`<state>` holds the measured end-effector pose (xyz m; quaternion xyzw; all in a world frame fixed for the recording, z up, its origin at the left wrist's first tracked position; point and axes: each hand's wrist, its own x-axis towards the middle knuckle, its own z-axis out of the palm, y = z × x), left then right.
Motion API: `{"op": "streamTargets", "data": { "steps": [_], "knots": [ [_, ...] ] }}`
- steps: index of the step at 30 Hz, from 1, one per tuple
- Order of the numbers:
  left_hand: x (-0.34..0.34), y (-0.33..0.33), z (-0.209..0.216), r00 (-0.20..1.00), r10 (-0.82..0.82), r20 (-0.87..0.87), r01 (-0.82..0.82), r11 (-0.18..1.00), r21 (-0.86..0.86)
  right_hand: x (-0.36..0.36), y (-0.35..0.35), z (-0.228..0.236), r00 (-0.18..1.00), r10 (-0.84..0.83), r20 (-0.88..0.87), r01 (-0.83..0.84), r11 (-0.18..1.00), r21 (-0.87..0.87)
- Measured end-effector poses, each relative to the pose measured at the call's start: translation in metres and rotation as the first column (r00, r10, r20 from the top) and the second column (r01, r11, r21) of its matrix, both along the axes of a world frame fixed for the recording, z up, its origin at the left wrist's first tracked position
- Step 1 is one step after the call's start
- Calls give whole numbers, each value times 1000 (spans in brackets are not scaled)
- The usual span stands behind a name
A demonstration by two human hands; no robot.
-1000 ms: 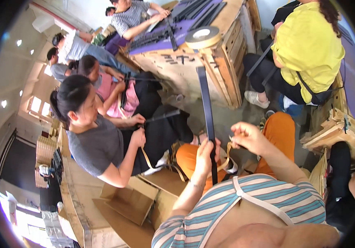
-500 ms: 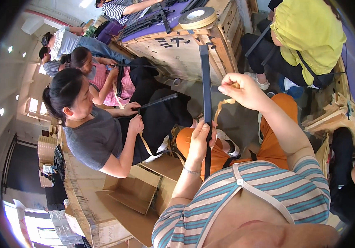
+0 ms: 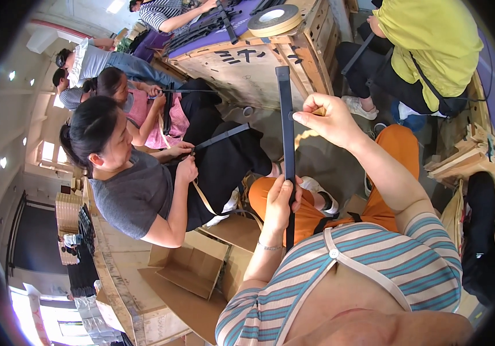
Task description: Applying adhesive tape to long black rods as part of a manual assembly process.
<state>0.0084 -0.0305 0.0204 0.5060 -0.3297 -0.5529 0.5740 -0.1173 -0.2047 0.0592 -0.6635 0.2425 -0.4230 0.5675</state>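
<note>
Crate (image 3: 247,81), wood, far side; loose dk rods (image 3: 187,37) on top, roll (image 3: 286,17) of tape at near R corner. Floor (image 3: 319,158): gap betw. crate & orange-clad legs (image 3: 398,158). Carton (image 3: 193,279), open, lower L; flaps splayed, contents can't tell. Bar (image 3: 287,141), blk, long, nr upright; top end free above L hand, bottom nr torso. L hand (image 3: 282,202): gripping bar's lower half, thumb in front. R hand (image 3: 329,120): fingers pinched on tape (image 3: 306,135), yel., beside bar's R edge, nr upper end; strip sags below.
</note>
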Motion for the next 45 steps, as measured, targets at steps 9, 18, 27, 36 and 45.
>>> {"op": "streamTargets", "data": {
  "steps": [9, 18, 27, 36, 45],
  "knots": [
    [-6, -5, 0, 1000, 2, 16, -2, 1000, 6, -3, -3, -1, 999, -34, 17, 35, 999, -35],
    [-9, -4, -2, 997, 6, 77, -8, 1000, 19, -9, 2, 5, 998, -5, 70, 5, 1000, 5],
    [-11, -4, -2, 997, -19, 79, 18, 1000, 14, -8, 0, 2, 997, -22, 74, 23, 1000, -5],
    [-14, -5, -2, 994, -16, 110, 15, 1000, 10, -9, -1, 0, 997, -16, 72, 15, 1000, 19],
    [-15, -5, -2, 997, 5, 77, -5, 1000, 7, -9, -1, 1, 997, -3, 83, 0, 1000, 29]
  ]
}}
